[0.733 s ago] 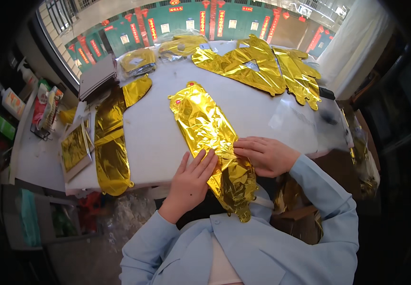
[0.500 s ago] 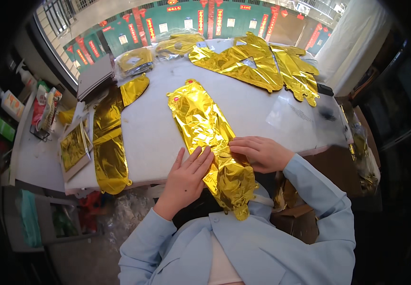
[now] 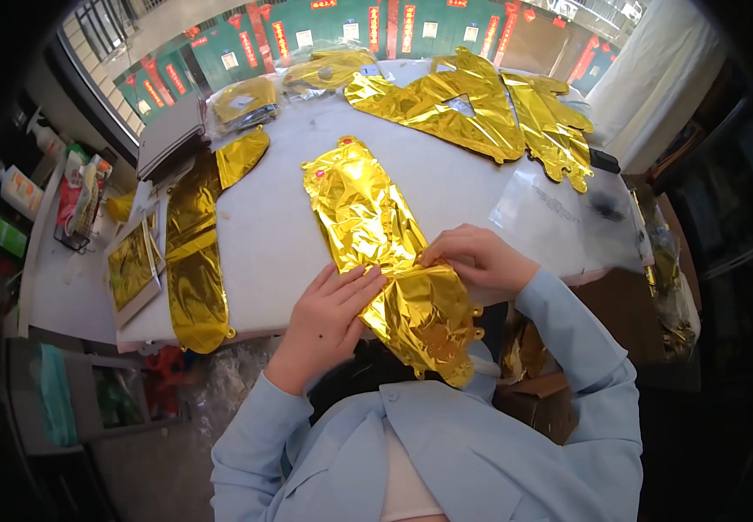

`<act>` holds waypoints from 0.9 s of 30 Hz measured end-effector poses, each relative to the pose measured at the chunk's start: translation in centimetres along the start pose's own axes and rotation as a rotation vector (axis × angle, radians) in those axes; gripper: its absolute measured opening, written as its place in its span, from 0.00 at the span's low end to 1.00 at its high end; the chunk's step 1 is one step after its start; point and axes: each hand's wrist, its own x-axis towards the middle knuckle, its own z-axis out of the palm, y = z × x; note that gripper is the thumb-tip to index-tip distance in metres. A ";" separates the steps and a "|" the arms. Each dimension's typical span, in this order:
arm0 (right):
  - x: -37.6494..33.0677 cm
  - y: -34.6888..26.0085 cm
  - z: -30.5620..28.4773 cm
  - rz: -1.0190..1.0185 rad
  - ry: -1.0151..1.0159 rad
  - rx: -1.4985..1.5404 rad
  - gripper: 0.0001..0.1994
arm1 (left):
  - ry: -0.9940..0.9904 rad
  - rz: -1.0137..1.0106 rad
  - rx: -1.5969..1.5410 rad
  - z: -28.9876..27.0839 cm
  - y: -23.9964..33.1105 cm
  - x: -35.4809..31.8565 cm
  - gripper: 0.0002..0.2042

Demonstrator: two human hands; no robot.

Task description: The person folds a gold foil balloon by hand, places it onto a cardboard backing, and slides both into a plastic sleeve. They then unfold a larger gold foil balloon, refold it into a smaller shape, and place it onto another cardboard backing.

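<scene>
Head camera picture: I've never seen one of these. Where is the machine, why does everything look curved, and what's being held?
There is no robot here, only a person's two bare hands. The camera sits on their head, looking down; its very wide lens bends straight edges.

On the white table lies a long, wrinkled gold foil piece, its lower end reaching past the near edge. The left hand rests flat on it; the right hand has bent fingers at its right edge, seemingly pinching it.

To the left is a bent foil strip; at the far right, a foil shape with a triangular opening and a clear plastic sheet.
</scene>
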 end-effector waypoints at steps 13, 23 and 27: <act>5.2 2.1 2.8 0.637 0.077 0.561 0.06 | 0.031 -0.489 -0.562 0.1 -4.1 0.6 0.27; 4.5 0.8 3.1 0.610 0.249 0.500 0.10 | 0.323 -0.834 -0.689 -1.8 0.0 1.3 0.38; 4.4 0.9 3.4 0.611 0.278 0.523 0.10 | 0.364 -0.822 -0.816 -1.0 -0.8 1.3 0.37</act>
